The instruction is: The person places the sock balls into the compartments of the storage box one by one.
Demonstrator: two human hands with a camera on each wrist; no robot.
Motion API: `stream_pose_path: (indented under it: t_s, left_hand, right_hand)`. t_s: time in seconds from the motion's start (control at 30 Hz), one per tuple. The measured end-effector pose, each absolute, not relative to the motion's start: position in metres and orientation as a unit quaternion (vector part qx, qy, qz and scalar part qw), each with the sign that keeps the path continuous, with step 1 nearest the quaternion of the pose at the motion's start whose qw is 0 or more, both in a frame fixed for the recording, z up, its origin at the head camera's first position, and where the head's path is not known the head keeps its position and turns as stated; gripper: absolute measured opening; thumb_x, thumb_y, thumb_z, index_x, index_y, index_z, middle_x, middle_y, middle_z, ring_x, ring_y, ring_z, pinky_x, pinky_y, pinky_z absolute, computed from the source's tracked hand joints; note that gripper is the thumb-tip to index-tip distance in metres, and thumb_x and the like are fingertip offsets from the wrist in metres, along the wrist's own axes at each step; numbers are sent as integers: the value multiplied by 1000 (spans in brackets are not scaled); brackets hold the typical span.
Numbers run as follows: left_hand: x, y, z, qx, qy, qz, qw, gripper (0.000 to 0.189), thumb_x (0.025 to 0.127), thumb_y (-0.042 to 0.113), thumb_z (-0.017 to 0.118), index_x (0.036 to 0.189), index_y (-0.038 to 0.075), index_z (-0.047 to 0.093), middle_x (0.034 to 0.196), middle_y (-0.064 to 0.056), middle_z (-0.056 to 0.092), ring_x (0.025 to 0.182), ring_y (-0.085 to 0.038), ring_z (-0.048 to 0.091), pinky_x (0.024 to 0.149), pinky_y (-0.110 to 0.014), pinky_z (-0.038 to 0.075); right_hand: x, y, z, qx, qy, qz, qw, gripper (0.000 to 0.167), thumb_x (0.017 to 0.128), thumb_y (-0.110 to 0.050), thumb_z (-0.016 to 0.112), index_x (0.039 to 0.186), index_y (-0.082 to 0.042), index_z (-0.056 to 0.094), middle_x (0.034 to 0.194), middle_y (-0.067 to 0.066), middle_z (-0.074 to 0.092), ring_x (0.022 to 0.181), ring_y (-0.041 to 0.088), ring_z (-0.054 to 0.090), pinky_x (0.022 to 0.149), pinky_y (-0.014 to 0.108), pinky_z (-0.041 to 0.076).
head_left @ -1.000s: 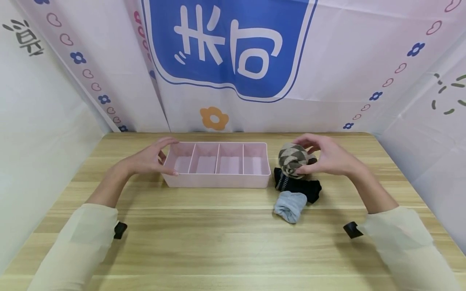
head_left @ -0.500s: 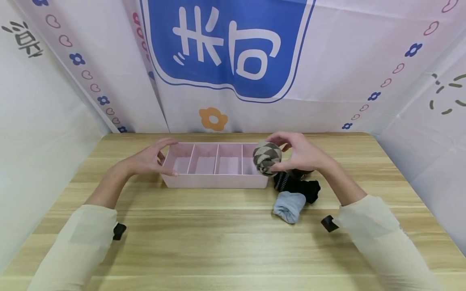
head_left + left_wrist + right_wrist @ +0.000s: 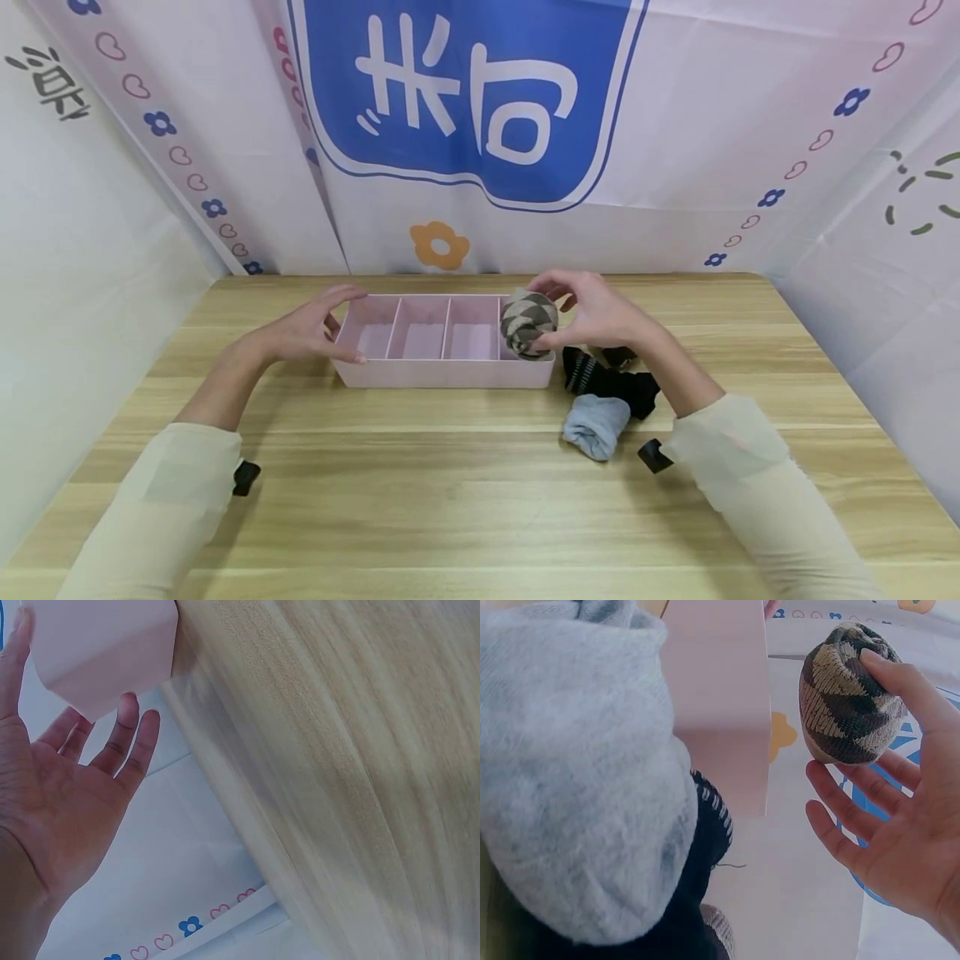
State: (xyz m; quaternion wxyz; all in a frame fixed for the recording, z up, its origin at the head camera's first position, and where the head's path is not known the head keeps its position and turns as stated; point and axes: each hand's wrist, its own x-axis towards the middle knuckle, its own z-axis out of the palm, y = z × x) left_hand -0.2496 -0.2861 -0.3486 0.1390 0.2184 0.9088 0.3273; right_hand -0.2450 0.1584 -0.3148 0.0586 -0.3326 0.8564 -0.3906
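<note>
A pink storage box (image 3: 450, 374) with several compartments lies lengthwise on the table. My left hand (image 3: 303, 329) spans its left end, thumb at the front and index finger at the back rim; in the left wrist view the other fingers (image 3: 127, 735) lie near the box's end wall. With thumb and fingertips, my right hand (image 3: 603, 315) pinches a rolled brown-and-beige checkered sock (image 3: 527, 325) over the rightmost compartment. The right wrist view shows that sock (image 3: 847, 697) from the side, raised above the box's rim.
Right of the box, a black rolled sock (image 3: 611, 382) and a light grey rolled sock (image 3: 597, 427) lie together on the wooden table (image 3: 450, 500). Another dark sock (image 3: 618, 357) sits behind them, partly hidden by my right hand. A printed cloth (image 3: 637, 233) stands along the back edge.
My right hand has lifted the checkered sock off the pile on the right and carried it left over the rightmost compartment. The left hand has stayed at the box's left end.
</note>
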Motion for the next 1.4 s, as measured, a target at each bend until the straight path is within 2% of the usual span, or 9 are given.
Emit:
stream_pose_path:
  t_s: [0.23,0.47,0.77,1.03,1.4]
  left_hand:
    - [-249,-286,-347,216,910,325,138,103,81,27,88,161,2,28,164,-25,22,107,-36,60,86,-41,51]
    - [-250,-283,-343,214,919,298,145,107,80,31,89,161,1,26,166,-25,20,101,-32,59,85,-40,50]
    - [-249,-282,-341,217,917,301,146,105,80,25,89,160,-2,27,164,-27,21,101,-31,61,86,-41,50]
    - [-248,-280,-340,217,917,302,147,105,81,27,88,160,-3,27,164,-27,20,99,-29,60,87,-40,50]
    - [-248,-282,-341,211,917,303,149,106,81,28,89,161,-1,27,166,-26,19,94,-25,58,84,-39,49]
  right_hand:
    - [-249,151,-316,-335,854,-395,57,67,72,-21,92,131,-5,63,121,10,69,112,29,62,94,51,52]
    - [-249,140,-320,-344,845,-404,68,66,73,-21,92,130,-4,63,121,10,68,110,28,61,92,53,51]
    - [-247,123,-320,-355,841,-403,66,67,72,-21,93,130,-5,64,119,9,69,110,27,63,96,49,52]
    - [-251,108,-323,-365,839,-399,62,67,72,-22,92,129,-3,64,119,11,70,109,29,64,93,55,52]
    - [-256,90,-321,-359,842,-397,57,66,71,-23,94,127,-4,65,115,11,70,103,26,65,87,45,56]
